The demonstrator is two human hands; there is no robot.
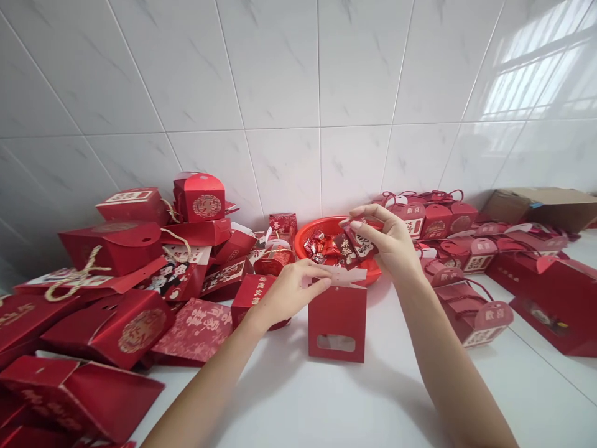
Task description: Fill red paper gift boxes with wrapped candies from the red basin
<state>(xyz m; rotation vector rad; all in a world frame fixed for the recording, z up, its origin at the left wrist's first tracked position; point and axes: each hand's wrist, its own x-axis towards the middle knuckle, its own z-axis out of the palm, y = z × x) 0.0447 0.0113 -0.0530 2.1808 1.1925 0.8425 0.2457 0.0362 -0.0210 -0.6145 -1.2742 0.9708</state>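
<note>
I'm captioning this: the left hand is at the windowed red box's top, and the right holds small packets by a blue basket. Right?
Not quite: the head view shows the basket is orange-red, not blue. The left hand is at the top of the windowed red box, and the right hand holds small packets.

Before me on the worktop (298, 404) stands a gift box (337, 323), with a basket (305, 233) behind it and wrapped sweets (319, 246) in the basket. Piled boxes (112, 246) lie to my left. To my right, handled boxes (480, 317) stand in rows, and a carton (543, 208) sits behind them, near the tiled wall (280, 168) that rises behind everything.
</note>
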